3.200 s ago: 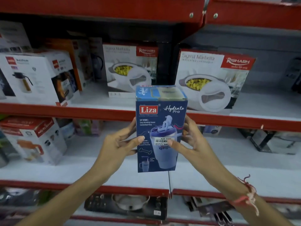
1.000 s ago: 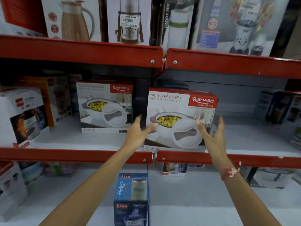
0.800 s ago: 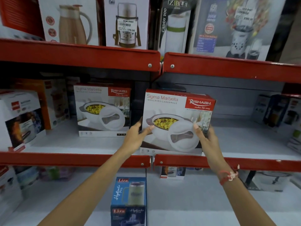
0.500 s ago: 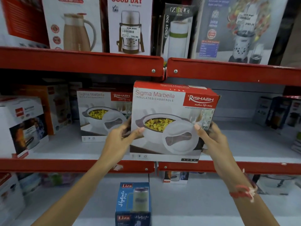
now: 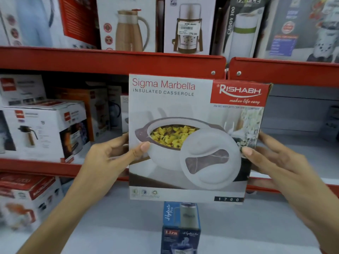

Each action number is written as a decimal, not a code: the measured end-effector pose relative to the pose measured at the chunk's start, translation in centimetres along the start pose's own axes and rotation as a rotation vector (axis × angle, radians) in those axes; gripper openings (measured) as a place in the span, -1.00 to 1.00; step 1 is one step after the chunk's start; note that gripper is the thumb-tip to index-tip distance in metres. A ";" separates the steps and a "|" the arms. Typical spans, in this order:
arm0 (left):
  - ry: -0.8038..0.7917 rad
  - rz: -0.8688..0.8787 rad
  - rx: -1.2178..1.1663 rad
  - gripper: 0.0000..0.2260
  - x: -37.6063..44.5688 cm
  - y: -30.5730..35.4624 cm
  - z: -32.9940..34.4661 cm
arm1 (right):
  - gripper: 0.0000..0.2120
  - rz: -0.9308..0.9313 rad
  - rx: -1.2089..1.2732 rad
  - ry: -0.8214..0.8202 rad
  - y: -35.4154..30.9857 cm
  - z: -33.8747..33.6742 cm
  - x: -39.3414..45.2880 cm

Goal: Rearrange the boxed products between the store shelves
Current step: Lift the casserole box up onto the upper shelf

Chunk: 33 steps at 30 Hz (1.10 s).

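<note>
I hold a white and red Sigma Marbella casserole box (image 5: 192, 110) in the air in front of the middle shelf (image 5: 293, 156). My left hand (image 5: 110, 154) grips its left edge, thumb on the front. My right hand (image 5: 271, 160) grips its right edge. The box faces me, upright, and hides the second casserole box behind it except for a sliver. A blue Liza Hydrate box (image 5: 180, 228) stands on the lower shelf (image 5: 256, 226), just below the held box.
White flask boxes (image 5: 45, 129) and an orange box (image 5: 91, 110) fill the middle shelf's left. A red-topped box (image 5: 27, 197) sits lower left. The top shelf (image 5: 110, 59) carries flask, tiffin and blender boxes (image 5: 187, 24). Red shelf edges run across.
Both hands closed on the right-hand casserole box and pulled it off the middle shelf toward me. Before that, the blue Liza box was set on the lower shelf.
</note>
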<state>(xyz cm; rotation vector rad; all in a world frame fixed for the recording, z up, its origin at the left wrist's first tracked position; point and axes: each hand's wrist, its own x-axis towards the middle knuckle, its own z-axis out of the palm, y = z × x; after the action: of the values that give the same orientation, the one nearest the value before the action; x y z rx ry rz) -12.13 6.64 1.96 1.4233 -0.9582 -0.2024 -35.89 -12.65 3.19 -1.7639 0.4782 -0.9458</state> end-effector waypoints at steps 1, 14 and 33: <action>0.004 0.002 0.006 -0.80 -0.1 0.0 -0.3 | -0.50 0.008 0.008 0.000 -0.1 0.3 -0.1; 0.016 0.021 0.060 -0.64 2.4 -3.5 -3.8 | -0.50 0.026 -0.026 0.007 1.9 4.8 2.7; 0.046 0.033 0.312 -0.68 10.8 -14.2 -9.2 | -0.45 0.059 0.035 -0.011 9.7 15.2 11.6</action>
<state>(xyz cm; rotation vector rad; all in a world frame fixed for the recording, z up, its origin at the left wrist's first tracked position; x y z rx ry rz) 6.59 3.61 -4.68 1.6871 -1.0052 0.0064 -15.83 -15.39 -3.74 -1.7138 0.5010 -0.8970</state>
